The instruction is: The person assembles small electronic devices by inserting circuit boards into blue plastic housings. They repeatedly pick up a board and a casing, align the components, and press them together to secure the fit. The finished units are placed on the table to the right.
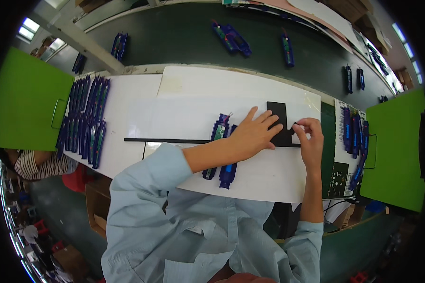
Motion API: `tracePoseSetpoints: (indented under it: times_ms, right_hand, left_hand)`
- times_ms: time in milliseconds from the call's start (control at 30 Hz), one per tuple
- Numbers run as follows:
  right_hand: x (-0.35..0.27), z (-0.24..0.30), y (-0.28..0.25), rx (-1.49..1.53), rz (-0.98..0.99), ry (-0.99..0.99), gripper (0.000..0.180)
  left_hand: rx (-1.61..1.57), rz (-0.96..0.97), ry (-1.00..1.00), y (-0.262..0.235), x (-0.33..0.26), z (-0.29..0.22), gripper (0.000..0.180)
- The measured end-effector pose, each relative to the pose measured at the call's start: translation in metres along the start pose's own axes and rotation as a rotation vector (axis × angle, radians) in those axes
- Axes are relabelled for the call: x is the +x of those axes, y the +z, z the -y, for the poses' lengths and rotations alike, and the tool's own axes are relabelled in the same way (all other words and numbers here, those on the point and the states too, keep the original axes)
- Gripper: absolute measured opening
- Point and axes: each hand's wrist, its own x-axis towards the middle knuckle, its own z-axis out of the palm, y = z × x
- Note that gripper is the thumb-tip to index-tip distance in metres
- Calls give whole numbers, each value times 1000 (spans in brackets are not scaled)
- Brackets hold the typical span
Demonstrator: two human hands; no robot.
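Note:
My left hand (256, 134) lies spread, its fingertips resting on a flat black rectangular sheet (278, 111) on the white work surface. At that sheet's right edge, my right hand (311, 140) pinches a small black piece (295, 126) between thumb and forefinger. Whether this piece is still joined to the sheet I cannot tell. Under and beside my left forearm lie a blue casing half with a green circuit board (220, 128) and another blue casing half (228, 175). The forearm hides their middle parts.
Rows of blue casings (82, 118) lie at the left, before a green panel (33, 101). More blue casings (354, 132) lie at the right by another green panel (394, 155). A thin black strip (167, 140) crosses the surface. Beyond runs a dark green belt (184, 35) carrying casings.

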Motion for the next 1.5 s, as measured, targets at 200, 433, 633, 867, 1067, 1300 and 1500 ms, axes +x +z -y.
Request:
tracePoseSetpoints:
  times_ms: [200,433,633,867,1067,1300,1500]
  right_hand:
    - [-75,45,39,450,147,285,11]
    - [-101,77,99,468,292,319,13]
    - [-100,78,103,365,322,301,15]
    - [-101,84,109,251,290,248,13]
    - [-105,86,115,137,226,117,21]
    - [-94,96,107,72,245,210,32]
    - [-70,87,109,69,187,107,26]
  left_hand:
    - [-70,-160,-128,-83,-123,-46,37]
    - [35,-180,-203,-30,-181,-66,42]
    - [81,-212,-193,-22,-185,-62,38]
    - [75,-213,-188,-21,-186,-60,37]
    - [70,-203,-194,-22,-186,-60,37]
    - [42,-206,-218,-22,-186,-61,38]
    - [2,-183,-211,-22,-188,-61,32]
